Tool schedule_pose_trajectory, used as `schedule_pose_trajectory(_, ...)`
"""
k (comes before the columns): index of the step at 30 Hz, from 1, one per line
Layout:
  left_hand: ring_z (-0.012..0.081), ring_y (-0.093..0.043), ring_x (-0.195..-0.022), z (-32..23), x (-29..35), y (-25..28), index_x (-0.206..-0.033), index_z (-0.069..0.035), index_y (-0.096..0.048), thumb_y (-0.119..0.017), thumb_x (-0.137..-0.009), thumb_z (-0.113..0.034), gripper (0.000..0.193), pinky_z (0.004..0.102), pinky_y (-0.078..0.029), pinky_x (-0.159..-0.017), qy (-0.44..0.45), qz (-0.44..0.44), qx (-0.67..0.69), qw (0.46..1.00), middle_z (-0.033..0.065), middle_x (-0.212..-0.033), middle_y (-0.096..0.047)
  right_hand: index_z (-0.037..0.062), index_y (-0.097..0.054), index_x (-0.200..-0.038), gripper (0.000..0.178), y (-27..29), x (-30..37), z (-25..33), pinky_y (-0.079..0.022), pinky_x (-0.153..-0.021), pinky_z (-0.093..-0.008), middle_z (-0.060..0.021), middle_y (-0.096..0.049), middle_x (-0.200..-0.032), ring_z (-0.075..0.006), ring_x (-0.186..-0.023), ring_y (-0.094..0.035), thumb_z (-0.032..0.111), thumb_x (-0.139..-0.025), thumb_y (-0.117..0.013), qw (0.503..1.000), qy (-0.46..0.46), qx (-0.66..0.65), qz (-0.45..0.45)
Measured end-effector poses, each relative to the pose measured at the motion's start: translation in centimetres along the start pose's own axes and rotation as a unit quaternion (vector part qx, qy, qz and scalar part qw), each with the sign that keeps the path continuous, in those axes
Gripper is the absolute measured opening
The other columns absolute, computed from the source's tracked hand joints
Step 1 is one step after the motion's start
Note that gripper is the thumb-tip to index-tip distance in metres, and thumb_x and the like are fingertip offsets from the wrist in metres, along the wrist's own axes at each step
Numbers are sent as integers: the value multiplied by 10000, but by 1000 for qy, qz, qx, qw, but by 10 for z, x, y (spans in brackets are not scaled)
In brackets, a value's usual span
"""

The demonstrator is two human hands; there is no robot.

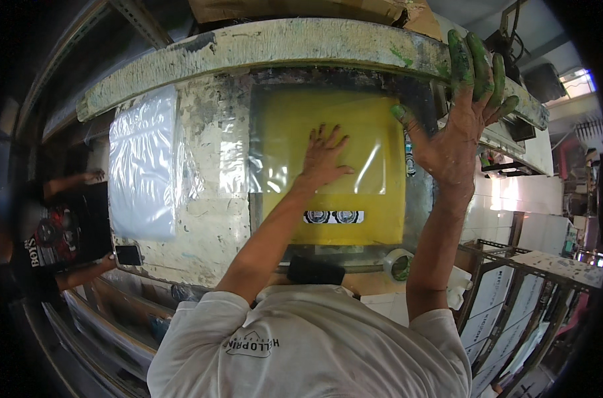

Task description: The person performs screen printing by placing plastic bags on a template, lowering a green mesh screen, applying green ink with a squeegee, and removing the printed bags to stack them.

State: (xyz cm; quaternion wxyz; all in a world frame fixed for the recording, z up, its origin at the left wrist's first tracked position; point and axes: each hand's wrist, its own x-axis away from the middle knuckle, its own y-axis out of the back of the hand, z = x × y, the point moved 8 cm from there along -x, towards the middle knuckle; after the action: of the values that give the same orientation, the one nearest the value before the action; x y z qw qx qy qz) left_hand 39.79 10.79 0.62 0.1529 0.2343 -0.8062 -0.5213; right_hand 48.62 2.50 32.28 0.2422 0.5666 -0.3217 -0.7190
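My left hand [324, 160] lies flat with spread fingers on a clear plastic sheet [368, 174], which covers the upper part of a yellow rectangular panel [381, 229]. Below that hand, a white strip with two dark round emblems [333, 217] sits on the panel. My right hand [459, 129] is open at the panel's far right, its fingers spread and stained green. Its fingertips overlap the paint-crusted beam [281, 50] in view; whether they touch it I cannot tell. Neither hand grips anything.
On the left of the worn table [212, 232] lies a glossy stack of plastic sheets [142, 172]. Another person's hand [109, 260] is by a phone [129, 255] there. A tape roll [389, 264] and a dark object [316, 270] lie near me. A rack [514, 298] stands right.
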Motion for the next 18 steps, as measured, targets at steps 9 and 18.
schedule_pose_trajectory(9, 338, -21, -1417, -51, -8, -29, -1404, -152, -383, -627, -734, -599, 841, 519, -4, -1142, -16, -5, 39, 999, 76, -1534, -149, 18, -331, -1382, 884, 2, -2, 0, -35, -1100, -557, -277, -351, -1376, -440, -1341, -201, 408, -710, -752, 1000, 8, -11, 10)
schedule_pose_trajectory(18, 338, -44, -1415, -66, 10, -32, -1410, -147, -368, -570, -780, -607, 806, 524, -3, -1139, -29, 1, 35, 999, 101, -1525, -174, 19, -354, -1369, 880, 0, 2, -2, -45, -1096, -574, -293, -311, -1396, -466, -1340, -179, 432, -697, -745, 1000, 6, 8, 4)
